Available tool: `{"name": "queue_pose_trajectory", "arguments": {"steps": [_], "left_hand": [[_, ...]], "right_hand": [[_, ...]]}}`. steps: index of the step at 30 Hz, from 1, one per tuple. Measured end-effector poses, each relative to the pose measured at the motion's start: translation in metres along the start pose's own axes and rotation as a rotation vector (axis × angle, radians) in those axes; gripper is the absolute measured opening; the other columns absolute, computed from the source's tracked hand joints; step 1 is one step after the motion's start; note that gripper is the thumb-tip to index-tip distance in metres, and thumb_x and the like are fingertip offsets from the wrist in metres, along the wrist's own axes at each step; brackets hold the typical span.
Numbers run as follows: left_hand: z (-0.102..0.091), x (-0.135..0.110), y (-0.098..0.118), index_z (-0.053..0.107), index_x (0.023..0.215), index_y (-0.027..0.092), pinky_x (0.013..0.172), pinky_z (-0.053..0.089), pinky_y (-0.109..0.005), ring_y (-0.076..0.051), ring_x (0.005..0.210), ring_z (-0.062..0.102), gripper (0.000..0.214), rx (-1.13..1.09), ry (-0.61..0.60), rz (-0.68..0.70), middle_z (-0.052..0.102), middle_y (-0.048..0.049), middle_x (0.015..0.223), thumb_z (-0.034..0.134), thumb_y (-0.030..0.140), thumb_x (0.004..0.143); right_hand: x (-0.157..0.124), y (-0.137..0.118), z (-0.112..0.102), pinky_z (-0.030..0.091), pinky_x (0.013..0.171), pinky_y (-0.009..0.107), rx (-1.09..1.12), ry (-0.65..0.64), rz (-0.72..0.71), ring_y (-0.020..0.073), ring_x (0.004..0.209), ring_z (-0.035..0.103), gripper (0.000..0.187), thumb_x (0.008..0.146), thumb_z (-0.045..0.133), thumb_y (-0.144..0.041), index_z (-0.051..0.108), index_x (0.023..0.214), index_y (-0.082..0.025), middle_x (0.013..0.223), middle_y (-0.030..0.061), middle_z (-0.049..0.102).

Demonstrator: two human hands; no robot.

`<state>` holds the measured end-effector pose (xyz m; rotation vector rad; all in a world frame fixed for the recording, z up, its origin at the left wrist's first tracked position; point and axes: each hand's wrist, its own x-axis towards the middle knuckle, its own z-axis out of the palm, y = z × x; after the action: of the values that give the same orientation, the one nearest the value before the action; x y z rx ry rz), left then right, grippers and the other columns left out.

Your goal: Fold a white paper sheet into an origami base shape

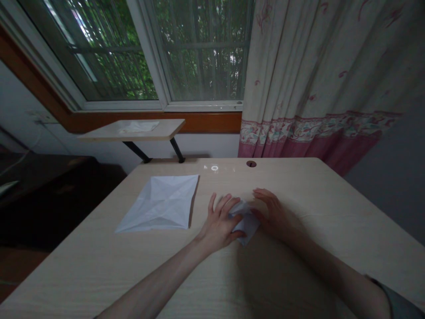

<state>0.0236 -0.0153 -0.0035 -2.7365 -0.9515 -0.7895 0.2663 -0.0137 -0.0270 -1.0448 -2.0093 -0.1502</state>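
Observation:
A small folded piece of white paper (249, 224) lies near the middle of the desk, between my two hands. My left hand (219, 223) holds its left side, thumb and forefinger on the paper and the other fingers spread over its far edge. On the other side, my right hand (274, 217) rests against the paper's right edge; its thumb touches there while the fingers stretch forward, apart from the thumb. To the left lies a larger creased sheet of white paper (166, 201), opened out, its right edge slightly raised off the desk.
The pale wooden desk (186, 274) has a round cable hole (251, 164) at its back edge. A small raised shelf (166, 129) stands at the back left with a crumpled white sheet (139, 126) on it. Behind are a window (164, 79) and a patterned curtain (292, 88).

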Motion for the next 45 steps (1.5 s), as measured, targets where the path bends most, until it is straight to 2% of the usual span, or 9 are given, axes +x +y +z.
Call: {"name": "queue_pose_trajectory", "arguments": {"steps": [4,8,11,16,21,29,38,42,45], "left_hand": [[-0.002,0.002,0.0,0.073,0.107,0.028,0.118,0.005,-0.068,-0.039,0.139,0.034,0.045,-0.02,-0.012,-0.052,0.043,-0.008,0.152,0.081,0.054,0.071],[-0.003,0.003,0.001,0.073,0.106,0.029,0.118,0.0,-0.067,-0.038,0.142,0.031,0.043,-0.015,-0.037,-0.049,0.038,-0.005,0.157,0.08,0.055,0.073],[-0.005,0.003,0.001,0.072,0.109,0.03,0.118,-0.003,-0.067,-0.037,0.142,0.031,0.042,-0.004,-0.06,-0.029,0.039,-0.0033,0.157,0.076,0.056,0.077],[-0.005,0.003,0.002,0.067,0.12,0.027,0.119,0.0,-0.065,-0.037,0.14,0.035,0.055,-0.01,-0.044,-0.062,0.043,-0.0072,0.154,0.079,0.056,0.074],[0.0,0.002,0.001,0.062,0.125,0.022,0.121,0.004,-0.062,-0.037,0.14,0.035,0.069,-0.018,0.0,-0.094,0.042,-0.0134,0.154,0.08,0.059,0.069],[0.003,0.002,-0.003,0.065,0.116,0.02,0.12,0.016,-0.062,-0.037,0.137,0.039,0.067,-0.068,0.013,-0.098,0.049,-0.013,0.148,0.082,0.06,0.066],[0.001,0.004,-0.002,0.068,0.113,0.018,0.122,0.016,-0.058,-0.034,0.133,0.046,0.059,-0.1,-0.022,-0.076,0.058,-0.0096,0.14,0.077,0.061,0.073],[0.003,0.003,-0.003,0.061,0.125,0.017,0.121,0.018,-0.057,-0.033,0.133,0.047,0.07,-0.104,-0.026,-0.079,0.058,-0.0098,0.14,0.077,0.061,0.073],[0.005,0.003,-0.004,0.059,0.125,0.018,0.121,0.018,-0.056,-0.032,0.133,0.047,0.071,-0.115,-0.023,-0.084,0.058,-0.01,0.139,0.078,0.061,0.072]], "right_hand": [[0.001,-0.001,-0.002,0.045,0.107,0.056,-0.037,-0.005,-0.04,0.0298,0.13,0.049,0.039,0.095,0.055,-0.025,0.047,0.133,-0.024,0.134,0.0126,0.056],[0.003,-0.001,-0.003,0.041,0.109,0.06,-0.089,-0.02,-0.102,0.0312,0.133,0.046,0.025,0.093,0.057,-0.022,0.057,0.118,-0.025,0.132,0.0109,0.056],[0.002,-0.003,-0.005,0.04,0.11,0.06,-0.112,0.009,-0.143,0.0297,0.128,0.05,0.018,0.093,0.058,-0.019,0.062,0.109,-0.026,0.123,0.0091,0.061],[-0.001,-0.005,-0.007,0.038,0.112,0.058,-0.111,0.038,-0.175,0.0255,0.119,0.058,0.023,0.092,0.057,-0.015,0.064,0.109,-0.029,0.116,0.005,0.067],[-0.001,-0.004,-0.007,0.039,0.11,0.058,-0.129,0.099,-0.155,0.026,0.117,0.059,0.026,0.091,0.061,-0.016,0.061,0.112,-0.03,0.116,0.0045,0.067],[0.002,-0.005,-0.001,0.033,0.112,0.059,-0.221,0.009,-0.137,0.0293,0.125,0.051,0.015,0.092,0.06,-0.02,0.058,0.106,-0.026,0.116,0.0068,0.063],[0.003,-0.002,-0.002,0.04,0.105,0.046,-0.263,0.082,-0.074,0.0234,0.104,0.06,0.009,0.093,0.059,-0.018,0.056,0.091,-0.026,0.1,0.0042,0.066],[0.005,0.001,-0.002,0.042,0.101,0.045,-0.256,0.091,-0.039,0.0235,0.098,0.061,0.003,0.095,0.057,-0.021,0.059,0.094,-0.024,0.097,0.0056,0.068],[0.006,0.002,-0.001,0.044,0.097,0.044,-0.258,0.082,-0.041,0.0248,0.097,0.061,0.004,0.096,0.057,-0.024,0.058,0.099,-0.022,0.097,0.0075,0.068]]}}
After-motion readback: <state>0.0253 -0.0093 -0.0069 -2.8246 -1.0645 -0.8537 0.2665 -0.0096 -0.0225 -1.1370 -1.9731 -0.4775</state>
